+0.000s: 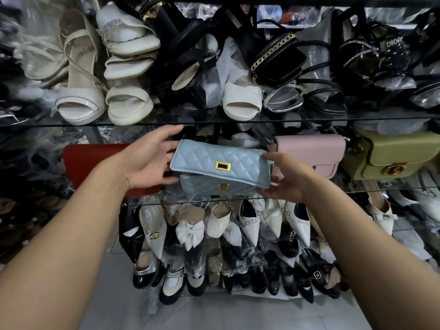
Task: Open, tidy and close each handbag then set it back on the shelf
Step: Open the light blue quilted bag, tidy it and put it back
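Observation:
A light blue quilted handbag [221, 160] sits at the middle of the glass shelf [385, 187]. Its flap with the gold clasp frame stands lifted off the gold latch on the body below. My left hand [147, 160] is at the bag's left end with fingers spread and straight, the thumb by the lower left corner. My right hand [285, 179] grips the bag's right end, one fingertip on the flap's right corner and the other fingers under the body. A black-and-white strap [234, 215] hangs from the bag below the shelf edge.
A red bag [88, 163] lies left of the blue one, partly behind my left arm. A pink bag [309, 151] and an olive green bag [400, 156] stand to the right. Shoes crowd the shelf above [123, 103] and the shelves below [247, 225].

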